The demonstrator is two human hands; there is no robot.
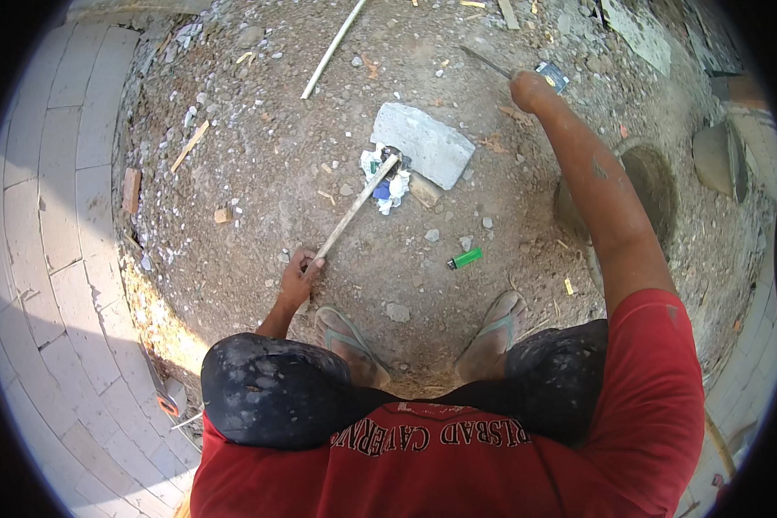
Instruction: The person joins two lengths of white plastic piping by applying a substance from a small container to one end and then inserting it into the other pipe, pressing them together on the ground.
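My left hand (302,269) is closed around the near end of a pale wooden stick (354,211). The stick slants away to the right, its far end over a small heap of crumpled white and blue wrappers (392,192). Right behind that heap lies a grey concrete slab (425,143), with a short wood block (425,190) at its near edge. My right hand (533,91), arm stretched far out, grips a knife with a dark narrow blade (485,61) pointing left and away. A dark blue packet (552,77) lies beside that hand. No flame shows.
A green lighter (465,258) lies on the stony dirt before my sandalled feet. On the right stand a round bucket (660,177), partly behind my forearm, and a tilted grey container (718,161). A long pale rod (332,50) lies far off; paving (56,224) borders the left.
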